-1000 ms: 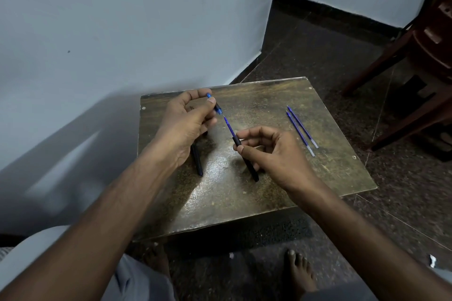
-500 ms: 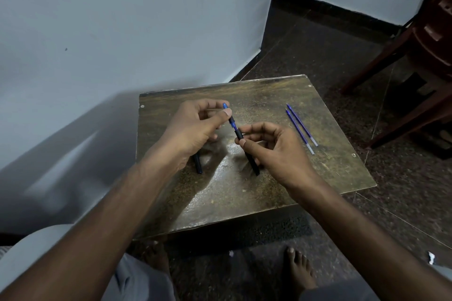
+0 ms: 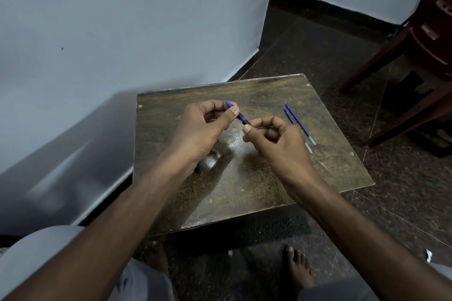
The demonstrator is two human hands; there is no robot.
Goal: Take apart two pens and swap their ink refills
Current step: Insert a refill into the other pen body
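A blue and black pen (image 3: pixel 241 117) is held above the middle of a small brown table (image 3: pixel 247 188). My left hand (image 3: pixel 203 129) pinches its blue upper end between thumb and forefinger. My right hand (image 3: pixel 274 139) grips its black lower part, which is mostly hidden in the fingers. Two thin blue ink refills (image 3: pixel 299 124) lie side by side on the table to the right, partly behind my right hand. A dark pen part (image 3: pixel 198 170) lies on the table under my left wrist, mostly hidden.
A white wall runs along the left and back. Dark wooden chair legs (image 3: pixel 401 95) stand on the speckled floor to the right. My bare feet (image 3: pixel 297 269) rest on the floor in front of the table.
My two hands have come together. The long stretch of blue refill between them has slid into the black barrel, so only a short blue part shows now.
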